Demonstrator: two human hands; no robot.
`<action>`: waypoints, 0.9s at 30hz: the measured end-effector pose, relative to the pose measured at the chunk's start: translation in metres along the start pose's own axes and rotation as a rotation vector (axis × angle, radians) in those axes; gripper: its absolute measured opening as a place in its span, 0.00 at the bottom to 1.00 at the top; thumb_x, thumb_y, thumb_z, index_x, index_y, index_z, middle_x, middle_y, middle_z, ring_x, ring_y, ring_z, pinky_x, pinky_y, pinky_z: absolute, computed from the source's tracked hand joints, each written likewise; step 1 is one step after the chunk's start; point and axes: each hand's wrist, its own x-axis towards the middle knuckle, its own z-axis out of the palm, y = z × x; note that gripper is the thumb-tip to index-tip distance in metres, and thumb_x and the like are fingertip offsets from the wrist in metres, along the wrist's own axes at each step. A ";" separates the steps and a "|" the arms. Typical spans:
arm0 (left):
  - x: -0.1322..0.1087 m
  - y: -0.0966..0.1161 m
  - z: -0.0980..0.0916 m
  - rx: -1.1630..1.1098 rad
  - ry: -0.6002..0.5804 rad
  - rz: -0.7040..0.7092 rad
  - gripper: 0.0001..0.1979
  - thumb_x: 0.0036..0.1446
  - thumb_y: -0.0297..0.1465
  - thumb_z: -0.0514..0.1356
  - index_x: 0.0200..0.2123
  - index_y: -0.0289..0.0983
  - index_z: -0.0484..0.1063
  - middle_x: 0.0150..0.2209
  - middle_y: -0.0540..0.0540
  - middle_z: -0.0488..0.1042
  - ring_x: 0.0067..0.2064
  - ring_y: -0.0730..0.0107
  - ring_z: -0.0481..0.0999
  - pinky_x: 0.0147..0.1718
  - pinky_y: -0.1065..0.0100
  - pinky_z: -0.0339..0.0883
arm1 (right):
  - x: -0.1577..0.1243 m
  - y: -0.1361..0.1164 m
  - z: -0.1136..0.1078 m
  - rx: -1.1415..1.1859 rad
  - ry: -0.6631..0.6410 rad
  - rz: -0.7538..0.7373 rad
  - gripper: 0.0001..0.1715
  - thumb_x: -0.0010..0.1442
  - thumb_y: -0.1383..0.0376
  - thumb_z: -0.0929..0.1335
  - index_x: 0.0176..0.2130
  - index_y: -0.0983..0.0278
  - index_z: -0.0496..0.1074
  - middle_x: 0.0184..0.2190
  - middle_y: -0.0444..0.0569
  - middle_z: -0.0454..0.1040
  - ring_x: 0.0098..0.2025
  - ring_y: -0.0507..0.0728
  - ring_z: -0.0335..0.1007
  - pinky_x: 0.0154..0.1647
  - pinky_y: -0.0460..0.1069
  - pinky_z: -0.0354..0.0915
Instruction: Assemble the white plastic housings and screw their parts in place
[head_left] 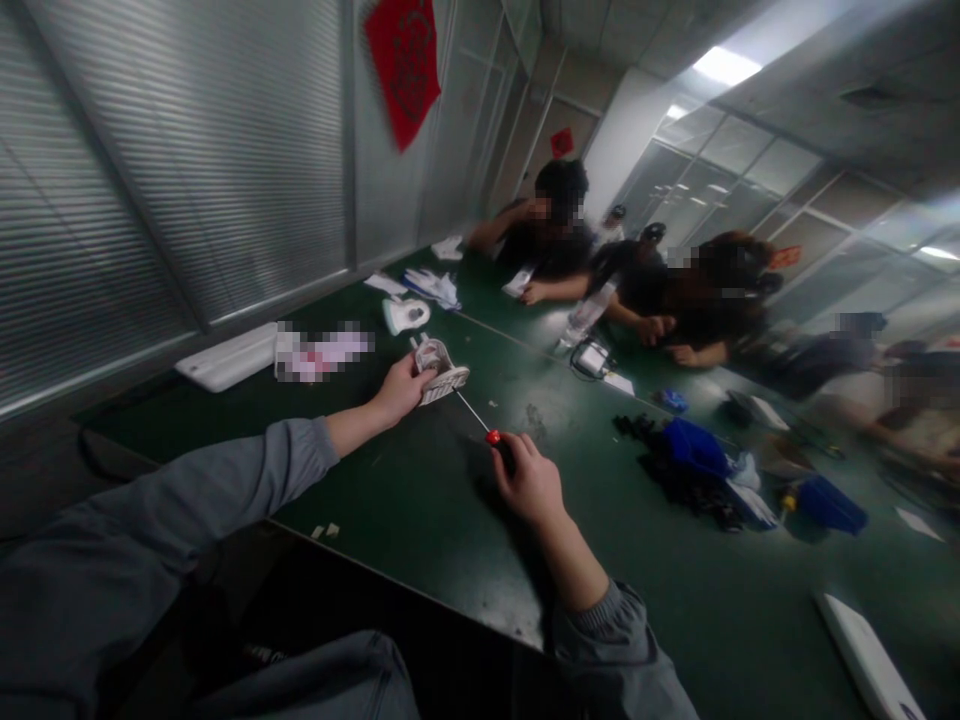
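My left hand (401, 388) is closed around a white plastic housing (444, 385) with a ribbed side, held just above the green table. In my right hand (531, 478) is a screwdriver (474, 411) with a red-collared handle and a long thin shaft. Its tip meets the housing's ribbed side, though whether it sits in a screw is too small to tell. Just beyond my left hand, a white rounded plastic part (406, 315) lies on the table.
Blue bins (694, 447) and dark parts lie to the right on the green table (420, 500). A long white case (229, 358) rests at the left, another white case (870, 655) at the lower right. Gloves (433, 287) lie farther back. Several people sit along the far side.
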 end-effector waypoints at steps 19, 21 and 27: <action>-0.004 0.003 0.001 0.119 0.001 0.101 0.21 0.56 0.30 0.62 0.53 0.34 0.72 0.51 0.38 0.77 0.51 0.58 0.77 0.55 0.54 0.67 | -0.007 -0.015 -0.003 0.062 0.044 0.028 0.19 0.69 0.56 0.62 0.53 0.63 0.70 0.42 0.53 0.75 0.33 0.55 0.75 0.27 0.45 0.64; -0.006 0.006 0.002 0.142 -0.006 0.107 0.20 0.56 0.30 0.62 0.53 0.34 0.72 0.50 0.39 0.77 0.52 0.58 0.76 0.55 0.55 0.67 | -0.007 -0.015 -0.002 0.087 0.041 0.030 0.19 0.68 0.56 0.62 0.53 0.62 0.69 0.43 0.53 0.75 0.35 0.56 0.75 0.29 0.46 0.66; -0.012 0.009 0.006 0.201 -0.057 0.150 0.19 0.58 0.30 0.60 0.53 0.34 0.71 0.49 0.41 0.78 0.51 0.59 0.77 0.55 0.56 0.68 | -0.009 -0.016 0.000 0.293 0.039 -0.037 0.34 0.64 0.62 0.64 0.66 0.62 0.53 0.50 0.56 0.71 0.41 0.59 0.75 0.38 0.51 0.74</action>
